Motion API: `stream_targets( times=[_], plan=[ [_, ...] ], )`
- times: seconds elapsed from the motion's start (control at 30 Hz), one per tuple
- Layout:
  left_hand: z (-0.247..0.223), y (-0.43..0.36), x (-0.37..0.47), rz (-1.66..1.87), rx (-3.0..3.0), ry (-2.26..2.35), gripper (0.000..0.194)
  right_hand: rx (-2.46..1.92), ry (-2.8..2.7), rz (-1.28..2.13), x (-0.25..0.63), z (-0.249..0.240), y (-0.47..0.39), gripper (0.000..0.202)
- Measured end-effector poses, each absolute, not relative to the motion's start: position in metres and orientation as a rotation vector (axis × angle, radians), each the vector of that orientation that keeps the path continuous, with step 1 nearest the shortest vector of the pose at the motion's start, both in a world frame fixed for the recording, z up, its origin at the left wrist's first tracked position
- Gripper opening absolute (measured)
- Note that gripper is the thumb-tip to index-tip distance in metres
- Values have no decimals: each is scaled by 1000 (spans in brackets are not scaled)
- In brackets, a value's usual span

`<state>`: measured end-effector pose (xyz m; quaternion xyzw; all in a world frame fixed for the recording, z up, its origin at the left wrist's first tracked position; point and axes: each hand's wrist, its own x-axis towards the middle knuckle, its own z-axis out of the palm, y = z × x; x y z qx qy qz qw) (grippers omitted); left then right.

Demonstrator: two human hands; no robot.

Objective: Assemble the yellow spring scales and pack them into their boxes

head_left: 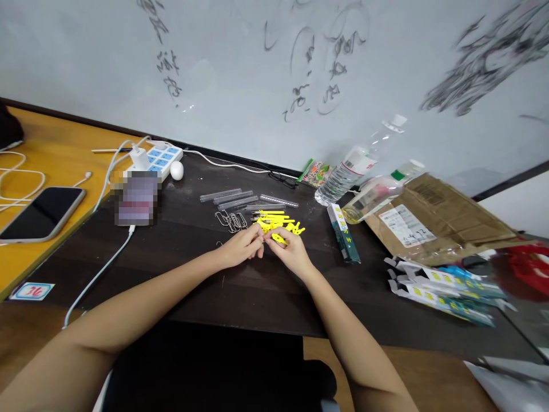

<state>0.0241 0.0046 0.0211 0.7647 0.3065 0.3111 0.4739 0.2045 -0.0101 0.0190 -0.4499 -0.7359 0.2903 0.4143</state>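
Note:
My left hand (243,246) and my right hand (293,252) meet over the dark table, fingertips nearly touching. A small yellow plastic piece (279,239) is pinched in my right hand. The fingers of my left hand are closed at its end; what they hold is too small to make out. Just beyond lies a pile of yellow plastic parts (295,227), some with dark tips. Left of the pile are several bent metal wire hooks (231,221). Clear plastic strips or tubes (235,202) lie behind them.
To the left are a phone (43,214), a blurred-out screen (136,200) and a power strip (165,159). A water bottle (345,174), an oil-like bottle (377,194), a narrow green-white box (343,234), a cardboard parcel (446,220) and opened boxes (446,289) stand or lie right.

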Motion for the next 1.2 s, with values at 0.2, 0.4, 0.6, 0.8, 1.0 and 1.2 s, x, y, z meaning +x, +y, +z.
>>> stream_targets(
  times=[0.2, 0.4, 0.6, 0.8, 1.0, 1.2],
  plan=[
    [25, 8, 24, 787, 1657, 721, 18, -1126, -1654, 919, 205, 23, -11, 17],
    [26, 10, 21, 794, 1694, 689, 19, -1131, -1604, 1098, 208, 22, -9, 26],
    [26, 10, 19, 779, 1798, 719, 19, -1126, -1625, 1126, 208, 23, -8, 25],
    [28, 9, 18, 802, 1820, 718, 14, -1132, -1594, 1160, 204, 25, -11, 31],
    [32, 7, 21, 829, 1674, 701, 10, -1165, -1593, 1138, 203, 25, -10, 33],
    [33, 8, 21, 846, 1597, 694, 10, -1173, -1687, 1138, 209, 23, -8, 29]
  ],
)
